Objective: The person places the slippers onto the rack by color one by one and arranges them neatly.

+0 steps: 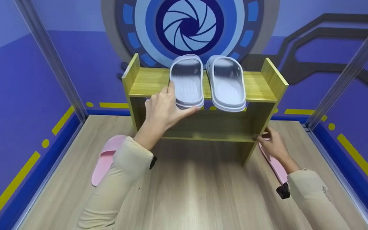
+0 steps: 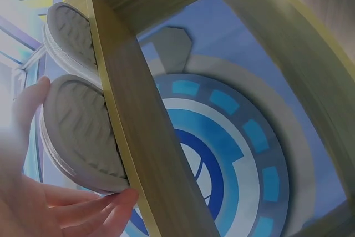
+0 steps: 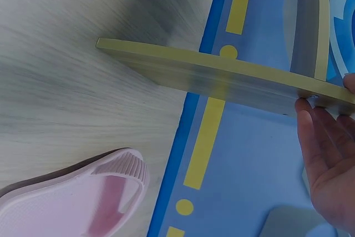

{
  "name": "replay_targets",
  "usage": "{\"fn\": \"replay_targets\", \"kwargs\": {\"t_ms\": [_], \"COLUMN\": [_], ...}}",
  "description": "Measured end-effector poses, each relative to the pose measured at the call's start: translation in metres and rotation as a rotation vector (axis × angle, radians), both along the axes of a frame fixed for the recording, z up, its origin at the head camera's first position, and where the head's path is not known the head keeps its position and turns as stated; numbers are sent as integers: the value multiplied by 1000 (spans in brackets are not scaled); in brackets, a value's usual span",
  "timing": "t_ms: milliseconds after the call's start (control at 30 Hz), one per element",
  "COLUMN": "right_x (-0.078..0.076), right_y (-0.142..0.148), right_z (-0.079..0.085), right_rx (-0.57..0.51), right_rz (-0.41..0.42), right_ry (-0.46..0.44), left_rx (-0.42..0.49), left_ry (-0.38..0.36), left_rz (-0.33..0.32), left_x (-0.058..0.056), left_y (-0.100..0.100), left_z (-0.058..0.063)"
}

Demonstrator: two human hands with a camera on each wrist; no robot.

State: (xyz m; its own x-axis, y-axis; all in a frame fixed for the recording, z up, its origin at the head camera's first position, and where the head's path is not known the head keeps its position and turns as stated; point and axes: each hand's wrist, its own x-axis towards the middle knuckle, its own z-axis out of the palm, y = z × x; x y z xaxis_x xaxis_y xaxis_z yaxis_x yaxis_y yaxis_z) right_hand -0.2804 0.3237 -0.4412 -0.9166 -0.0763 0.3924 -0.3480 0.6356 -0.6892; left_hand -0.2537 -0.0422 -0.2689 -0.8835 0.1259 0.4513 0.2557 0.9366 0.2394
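A pair of light grey clogs stands on the top shelf of a small wooden shoe rack [image 1: 153,81], heels toward me and jutting past the front edge. My left hand [image 1: 161,110] grips the left clog [image 1: 188,86] by its heel, thumb across the back end and fingers along the outer side. Beside it sits the right clog [image 1: 228,86], untouched. Lower down, my right hand [image 1: 275,145] holds the rack's right side panel [image 3: 166,65]; in the right wrist view its fingers [image 3: 319,137] lie against the outer face, with the thumb at the other side.
On the floor left of the rack lies a pink slipper [image 1: 102,166], partly behind my left sleeve. Another pink slipper [image 1: 278,167] lies to the right, under my right hand. Blue printed walls [image 1: 75,64] enclose the wood-patterned floor [image 1: 190,198] at the back and both sides.
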Motion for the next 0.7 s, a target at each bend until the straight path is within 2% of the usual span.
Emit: {"fn": "replay_targets", "kwargs": {"t_ms": [233,333,400,633,700], "right_x": [-1,-2,-2,-2,-1], "right_y": [1,1,1,1,1], "right_z": [-2,-2,-3,-1,-1], "right_rx": [3,-17,-20,-3,-5], "right_rz": [8,16,17,-2,-5], "right_ry": [11,15,20,3,-2], "left_rx": [35,77,133,412,510], "left_ry": [56,106,170,508,559], "left_rz": [-14,-34,-72,-232,-263], "left_x": [1,1,2,-2,-3], "left_y": [-2,-7,-13,-50,-61], "left_z": [-3,-4,-5,-17,-22]}}
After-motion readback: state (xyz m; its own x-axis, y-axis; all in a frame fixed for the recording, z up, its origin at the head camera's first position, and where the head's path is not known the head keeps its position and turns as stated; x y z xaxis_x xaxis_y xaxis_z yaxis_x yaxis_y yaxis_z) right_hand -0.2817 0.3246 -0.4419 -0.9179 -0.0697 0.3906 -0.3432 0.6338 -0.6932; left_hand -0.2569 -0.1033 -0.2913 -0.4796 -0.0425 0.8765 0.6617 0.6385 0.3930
